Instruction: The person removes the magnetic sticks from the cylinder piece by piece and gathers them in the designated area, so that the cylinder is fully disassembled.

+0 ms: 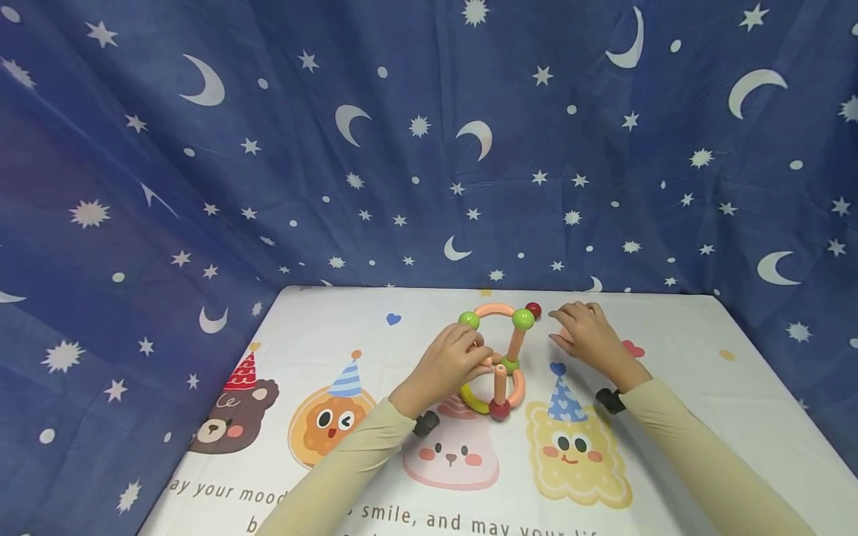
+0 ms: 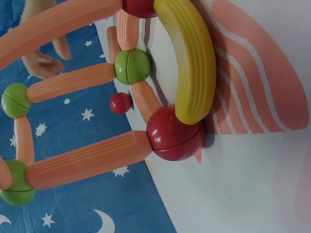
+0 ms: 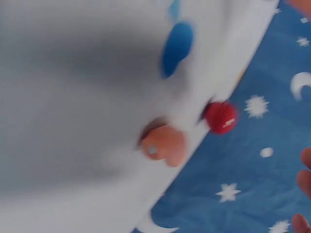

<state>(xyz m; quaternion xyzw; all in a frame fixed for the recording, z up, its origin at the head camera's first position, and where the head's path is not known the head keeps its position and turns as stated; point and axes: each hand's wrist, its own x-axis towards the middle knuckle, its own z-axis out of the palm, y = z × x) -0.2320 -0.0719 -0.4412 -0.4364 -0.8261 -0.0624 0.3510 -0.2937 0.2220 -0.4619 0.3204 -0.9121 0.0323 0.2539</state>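
A toy frame (image 1: 516, 346) of orange rods, green balls, red balls and one yellow curved piece (image 1: 474, 400) stands on the bench (image 1: 670, 320), upon a white printed cloth. Its lower ring encircles a patch of that cloth. The left hand (image 1: 450, 365) grips the frame's left side, fingers curled in around a rod, as the head view shows; the left wrist view leaves these fingers out.

That wrist view does reveal what the hand covers from above: a second red ball (image 2: 175, 132) at the end of the yellow piece, with an orange rod running from it to a green ball (image 2: 18, 182).

The right hand (image 1: 593, 339) hangs near a loose orange piece (image 3: 165, 144), its fingers spread and slightly bent. From the head, the piece is mostly hidden beneath them; the right wrist view, though blurred, shows it lying on the cloth, apart from the fingers. A loose red ball (image 1: 532, 310) sits behind the frame, near the blue curtain (image 1: 415, 149) of moons and stars.
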